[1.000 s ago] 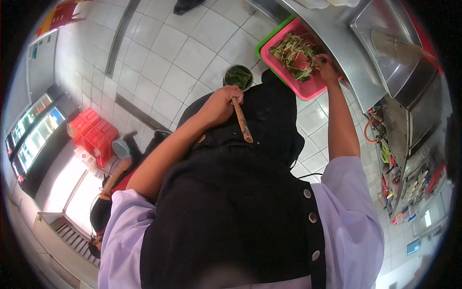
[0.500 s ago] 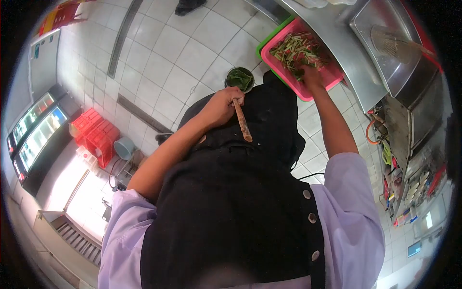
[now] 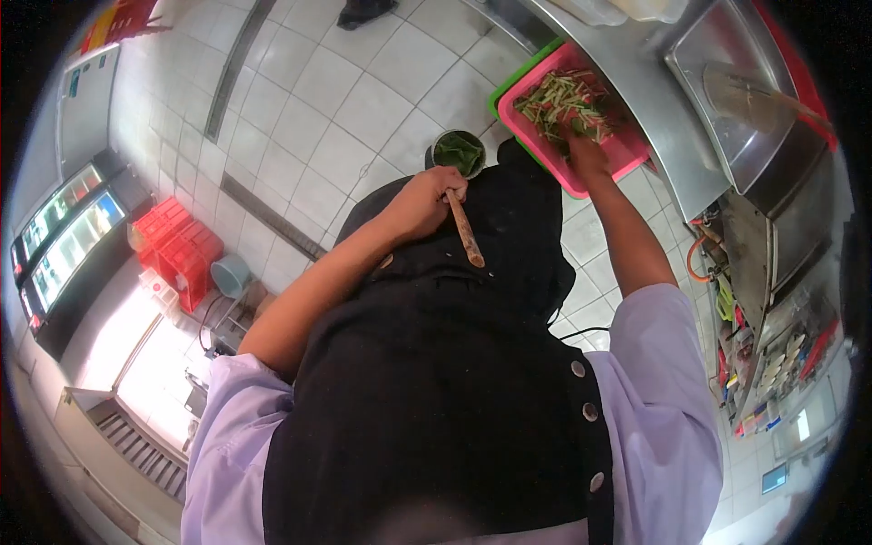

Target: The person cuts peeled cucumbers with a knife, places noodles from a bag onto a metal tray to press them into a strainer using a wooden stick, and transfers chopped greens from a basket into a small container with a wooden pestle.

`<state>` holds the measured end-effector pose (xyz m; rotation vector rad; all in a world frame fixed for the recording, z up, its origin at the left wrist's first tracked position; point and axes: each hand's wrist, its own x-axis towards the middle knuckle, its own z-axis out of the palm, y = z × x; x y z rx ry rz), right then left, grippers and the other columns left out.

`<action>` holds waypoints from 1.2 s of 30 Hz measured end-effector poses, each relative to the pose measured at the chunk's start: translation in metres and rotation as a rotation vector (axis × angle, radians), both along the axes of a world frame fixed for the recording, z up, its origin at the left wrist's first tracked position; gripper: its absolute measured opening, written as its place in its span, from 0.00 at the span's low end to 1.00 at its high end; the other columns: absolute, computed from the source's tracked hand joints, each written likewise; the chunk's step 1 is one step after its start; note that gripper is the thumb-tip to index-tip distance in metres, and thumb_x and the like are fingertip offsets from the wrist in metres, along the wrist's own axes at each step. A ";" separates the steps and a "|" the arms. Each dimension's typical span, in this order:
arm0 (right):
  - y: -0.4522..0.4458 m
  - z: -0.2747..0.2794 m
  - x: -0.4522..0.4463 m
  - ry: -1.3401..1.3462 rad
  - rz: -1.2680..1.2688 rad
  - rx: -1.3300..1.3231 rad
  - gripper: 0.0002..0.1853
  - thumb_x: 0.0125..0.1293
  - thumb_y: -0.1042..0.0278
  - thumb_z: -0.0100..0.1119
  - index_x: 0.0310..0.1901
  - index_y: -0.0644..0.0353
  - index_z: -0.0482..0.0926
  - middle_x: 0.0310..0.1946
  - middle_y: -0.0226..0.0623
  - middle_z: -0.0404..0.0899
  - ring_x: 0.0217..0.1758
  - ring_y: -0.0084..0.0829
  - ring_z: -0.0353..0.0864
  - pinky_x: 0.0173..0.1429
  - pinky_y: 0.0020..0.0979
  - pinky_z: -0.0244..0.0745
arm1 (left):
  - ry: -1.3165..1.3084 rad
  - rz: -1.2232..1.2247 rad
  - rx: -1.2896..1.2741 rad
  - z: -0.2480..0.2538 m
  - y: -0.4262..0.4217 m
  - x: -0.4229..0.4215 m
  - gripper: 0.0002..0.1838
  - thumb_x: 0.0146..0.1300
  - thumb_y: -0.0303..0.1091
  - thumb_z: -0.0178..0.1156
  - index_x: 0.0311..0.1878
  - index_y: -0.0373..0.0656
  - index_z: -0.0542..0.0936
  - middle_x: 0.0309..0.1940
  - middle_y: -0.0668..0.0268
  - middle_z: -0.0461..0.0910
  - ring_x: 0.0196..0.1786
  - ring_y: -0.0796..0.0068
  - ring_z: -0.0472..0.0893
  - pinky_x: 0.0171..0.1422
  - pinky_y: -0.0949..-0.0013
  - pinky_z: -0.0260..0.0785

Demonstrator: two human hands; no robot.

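Observation:
My left hand (image 3: 425, 202) is closed around a brown wooden handle (image 3: 466, 232), which points back toward my apron. Just beyond this hand is a round, dark container (image 3: 460, 153) with green leaves in it; my fist hides whether the handle joins it. At the upper right, my right hand (image 3: 589, 154) reaches into a pink plastic basin (image 3: 570, 187). Its fingers are bunched together on cut green vegetable stems (image 3: 559, 103), with the fingertips partly hidden among them. Reddish bits lie among the stems. A green basin rim (image 3: 498, 89) shows around the pink one.
A steel counter (image 3: 677, 159) runs beside the basin and carries a metal tray (image 3: 727, 136) with a strainer. Red crates (image 3: 179, 250) and a grey-blue bucket (image 3: 231, 276) stand at the left. Tools hang or lie at the far right. Floor drains cross the white tiles.
The view has shifted slightly. My left hand still grips the handle, whose end has swung a little to the right. My right hand stays in the pink basin, its fingers slightly deeper among the stems.

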<state>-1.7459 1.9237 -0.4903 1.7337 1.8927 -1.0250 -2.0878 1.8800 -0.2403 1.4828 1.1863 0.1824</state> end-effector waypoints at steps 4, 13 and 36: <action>-0.010 -0.019 0.006 -0.080 0.160 -0.003 0.36 0.73 0.71 0.45 0.79 0.28 0.54 0.58 0.54 0.79 0.56 0.56 0.83 0.56 0.55 0.79 | -0.070 0.052 0.003 0.003 -0.005 -0.004 0.06 0.54 0.20 0.56 0.31 0.39 0.68 0.30 0.58 0.71 0.39 0.53 0.72 0.47 0.61 0.66; 0.013 0.007 0.006 -0.059 0.284 -0.027 0.21 0.66 0.75 0.54 0.60 0.49 0.82 0.50 0.54 0.84 0.52 0.55 0.85 0.54 0.52 0.81 | -0.050 0.044 0.008 0.001 -0.003 -0.003 0.09 0.50 0.13 0.55 0.31 0.37 0.70 0.31 0.54 0.72 0.42 0.46 0.74 0.46 0.56 0.68; -0.027 0.191 -0.146 0.823 -0.041 0.304 0.15 0.66 0.72 0.60 0.54 0.58 0.80 0.50 0.46 0.83 0.52 0.50 0.82 0.55 0.44 0.78 | -0.105 -0.057 0.025 0.003 0.003 0.006 0.08 0.52 0.16 0.58 0.29 0.38 0.69 0.29 0.57 0.71 0.41 0.50 0.73 0.47 0.58 0.67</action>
